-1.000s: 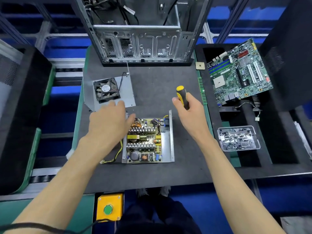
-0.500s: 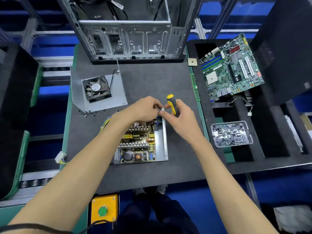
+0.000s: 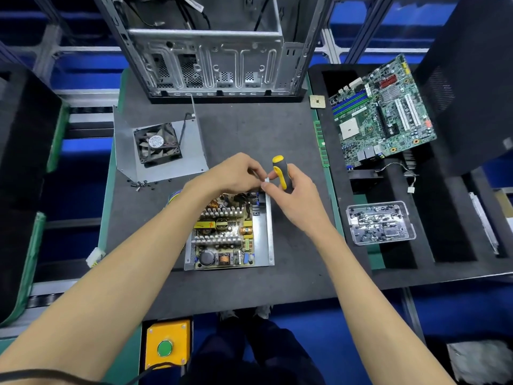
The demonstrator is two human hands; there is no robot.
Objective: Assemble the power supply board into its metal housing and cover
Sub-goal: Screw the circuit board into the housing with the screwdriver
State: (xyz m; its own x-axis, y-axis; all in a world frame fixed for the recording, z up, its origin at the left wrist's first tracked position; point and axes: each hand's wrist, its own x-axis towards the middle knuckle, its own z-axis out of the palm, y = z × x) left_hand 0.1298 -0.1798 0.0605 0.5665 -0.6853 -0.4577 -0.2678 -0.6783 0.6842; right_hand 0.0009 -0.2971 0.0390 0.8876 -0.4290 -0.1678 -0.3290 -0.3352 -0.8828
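Note:
The power supply board (image 3: 224,232), crowded with heat sinks and coils, lies in its open metal housing (image 3: 265,232) at the middle of the mat. My right hand (image 3: 291,195) grips a yellow-and-black screwdriver (image 3: 281,173) over the housing's far right corner. My left hand (image 3: 236,173) pinches at that same corner, fingertips meeting the right hand; what they hold is too small to tell. The metal cover (image 3: 191,151) with a black fan (image 3: 156,143) lies at the left rear. Loose screws (image 3: 143,185) sit by its front edge.
An open computer case (image 3: 213,56) stands at the back. To the right, a black foam tray (image 3: 399,262) carries a motherboard (image 3: 383,112) and a clear box of screws (image 3: 380,222). A chip (image 3: 317,101) lies near the case. A yellow button box (image 3: 166,344) sits at the front edge.
My left hand moved from the housing's left side to its far right corner. My right hand came down and left with the screwdriver to meet it. The view shifted slightly.

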